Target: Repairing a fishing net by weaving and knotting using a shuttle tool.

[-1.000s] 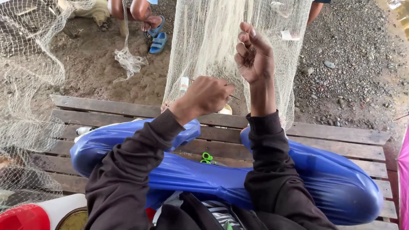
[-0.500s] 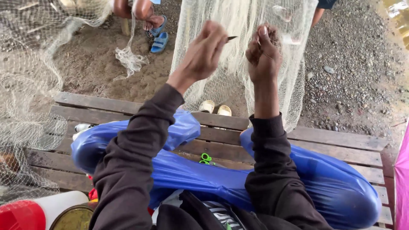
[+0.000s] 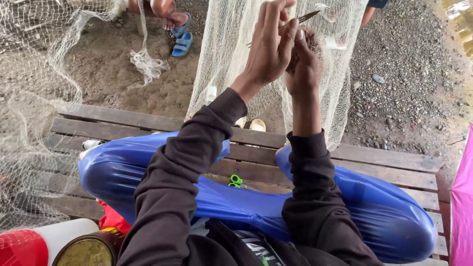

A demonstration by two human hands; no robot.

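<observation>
A pale fishing net hangs in front of me, reaching down to a wooden platform. My left hand is raised against the net and pinches a thin dark netting needle between its fingertips. My right hand is right behind it, fingers closed on a bunch of the net's mesh. Both hands touch each other. My legs in shiny blue trousers are crossed on the platform.
More net drapes at the left. Green-handled scissors lie on the planks between my legs. A red and white container and a round tin stand at lower left. Another person's feet and blue sandals are on the sandy ground.
Both hands rose and came together at the net. My left hand moved up from near the planks and now holds the needle at the mesh next to my right hand.
</observation>
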